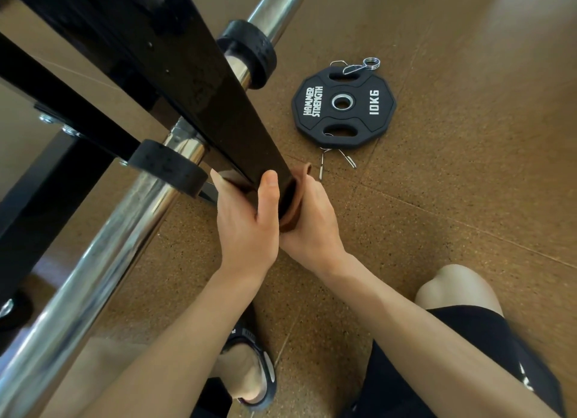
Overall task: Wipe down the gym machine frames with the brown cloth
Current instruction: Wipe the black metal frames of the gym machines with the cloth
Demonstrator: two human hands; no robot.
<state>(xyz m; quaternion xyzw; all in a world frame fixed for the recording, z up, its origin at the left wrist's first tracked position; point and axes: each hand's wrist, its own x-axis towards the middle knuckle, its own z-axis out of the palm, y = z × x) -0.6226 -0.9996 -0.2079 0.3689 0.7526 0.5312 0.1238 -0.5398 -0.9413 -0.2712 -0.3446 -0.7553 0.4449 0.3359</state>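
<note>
Now both hands: left hand (246, 221) + right hand (312, 218) clasp brown cloth (288, 199) round black frame (218, 105).

Both bare forearms reach forward and converge, wrists nearly touching. The left hand (246, 224) is curled, thumb lying straight up along the top and fingers wrapped out of sight on the far side. The right hand (312, 218) sits just beside it, back facing up, fingers curled under and hidden.

Bright even light, glare on the chrome bar (93, 255), wide-angle bending and blur at edges, centre sharp
</note>
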